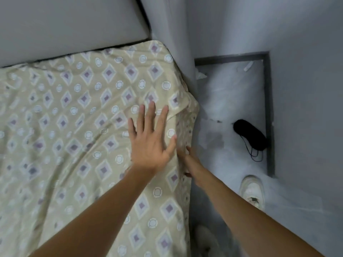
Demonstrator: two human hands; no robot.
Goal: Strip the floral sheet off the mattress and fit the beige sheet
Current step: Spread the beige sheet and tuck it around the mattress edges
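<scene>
A beige sheet with purple diamonds and white rings covers the mattress, wrinkled across the top and draped over the right side. My left hand lies flat on the sheet near the right edge, fingers spread, palm down. My right hand is at the mattress's right side, just below the edge, fingers against the hanging fabric; I cannot tell whether it grips the cloth. No floral sheet is in view.
A grey padded headboard runs along the far side. Right of the bed are a grey wall and a pale floor with a black eye mask. A white sneaker stands near the wall.
</scene>
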